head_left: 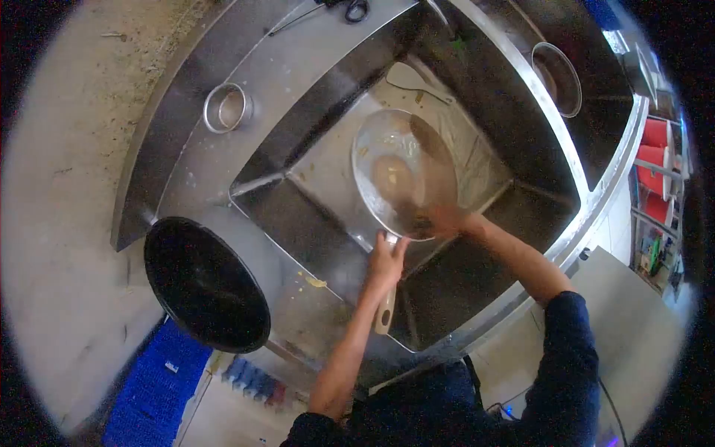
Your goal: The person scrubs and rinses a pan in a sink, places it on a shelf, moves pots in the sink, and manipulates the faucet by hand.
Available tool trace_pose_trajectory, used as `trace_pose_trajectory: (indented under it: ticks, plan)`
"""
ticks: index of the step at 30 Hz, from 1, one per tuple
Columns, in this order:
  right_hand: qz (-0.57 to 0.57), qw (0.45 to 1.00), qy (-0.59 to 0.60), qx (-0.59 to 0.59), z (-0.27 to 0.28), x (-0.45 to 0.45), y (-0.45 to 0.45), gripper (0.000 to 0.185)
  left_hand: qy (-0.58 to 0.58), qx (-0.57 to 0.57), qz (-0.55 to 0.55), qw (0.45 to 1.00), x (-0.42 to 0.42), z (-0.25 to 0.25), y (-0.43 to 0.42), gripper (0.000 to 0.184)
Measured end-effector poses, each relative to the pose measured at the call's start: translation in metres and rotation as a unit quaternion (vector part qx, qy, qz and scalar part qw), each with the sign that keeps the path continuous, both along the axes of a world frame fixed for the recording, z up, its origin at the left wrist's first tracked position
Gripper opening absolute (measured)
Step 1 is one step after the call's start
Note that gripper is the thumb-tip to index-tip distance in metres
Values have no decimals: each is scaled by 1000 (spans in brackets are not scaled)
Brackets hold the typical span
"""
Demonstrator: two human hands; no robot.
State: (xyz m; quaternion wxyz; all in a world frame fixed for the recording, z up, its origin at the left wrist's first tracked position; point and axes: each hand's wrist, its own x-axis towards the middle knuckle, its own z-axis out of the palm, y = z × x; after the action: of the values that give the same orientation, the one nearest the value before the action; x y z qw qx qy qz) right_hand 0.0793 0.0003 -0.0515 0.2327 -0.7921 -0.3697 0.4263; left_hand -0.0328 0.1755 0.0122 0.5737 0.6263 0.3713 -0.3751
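Observation:
My left hand (385, 266) is wrapped round the handle of a frying pan (376, 145), whose pale handle end sticks out below the fist. The pan is held tilted inside the deep steel sink (302, 216). Its round surface looks pale and wet, with light patches on it. My right hand (449, 221) is at the near right part of the pan, smeared by motion. Its fingers cannot be made out, nor whether something is in them. A white, flat-bladed spatula (408, 77) lies in the sink beyond the pan.
A large black pan (205, 287) sits on the left side of the counter. A small metal cup (226, 109) stands further back, and black-handled scissors (356, 10) lie at the top. Yellow food scraps (316, 282) lie near the sink's edge. Another round metal container (557, 78) is at the right.

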Motion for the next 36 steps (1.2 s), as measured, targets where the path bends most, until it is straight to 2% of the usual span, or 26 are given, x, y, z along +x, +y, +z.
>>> trace_pose_trajectory:
  ticks: [1,2,3,4,5,6,8,9,11,12,14,17,20,21,23,24,25,26,28,30,34,36]
  plan:
    - [60,995,-30,-73,4,2,-15,37,-77,38,-18,996,-18,-19,-5,53]
    - [57,980,-50,-185,5,3,-31,36,-122,111,-59,985,-19,-16,-6,50]
    - [66,950,-67,-297,6,4,-47,36,-169,184,-97,963,-19,-12,-5,48]
    - [97,912,-89,-388,19,6,-53,40,-176,185,-103,961,-15,-5,-5,48]
    - [-7,938,-139,-317,43,-1,-73,40,-178,176,-103,963,-12,3,-5,46]
    - [-109,946,-188,-239,89,-7,-84,40,-181,169,-102,964,-10,10,-7,44]
    - [-167,923,-297,-179,122,-28,-120,50,-227,203,-128,944,-17,7,-6,43]
    - [-173,920,-304,-176,137,-39,-132,50,-269,236,-150,922,-17,9,-6,42]
    - [-216,918,-312,-114,164,-60,-154,55,-262,248,-160,919,-14,28,-10,42]
    - [-220,917,-328,-59,166,-68,-160,59,-276,268,-172,907,-15,26,-11,42]
    - [-240,911,-335,-25,160,-77,-169,58,-320,294,-190,880,-16,24,-9,42]
    - [-260,906,-335,20,157,-81,-181,58,-317,345,-228,853,-15,39,-9,41]
    - [-346,851,-385,89,141,-89,-202,55,-382,307,-203,848,-23,21,4,38]
    - [-346,852,-383,93,143,-89,-202,55,-411,275,-179,851,-25,22,2,36]
    - [-434,809,-387,88,149,-87,-201,52,-387,249,-148,875,-23,21,-6,35]
    - [-440,806,-383,98,152,-87,-199,49,-367,218,-122,896,-19,21,-10,33]
    - [-441,804,-386,98,153,-87,-200,49,-370,218,-122,895,-17,0,-10,33]
    - [-439,806,-387,91,153,-87,-201,49,-336,172,-102,920,-17,-40,-7,37]
    - [-434,805,-395,88,154,-82,-205,48,-305,122,-76,941,-7,-52,-24,41]
    - [-433,805,-396,85,153,-80,-207,48,-230,-59,44,970,-5,-63,-42,36]
    - [-435,811,-386,70,151,-76,-212,49,-215,-106,93,966,-2,-85,-68,36]
    - [-433,813,-382,72,150,-75,-214,50,-214,-88,54,971,1,-96,-72,36]
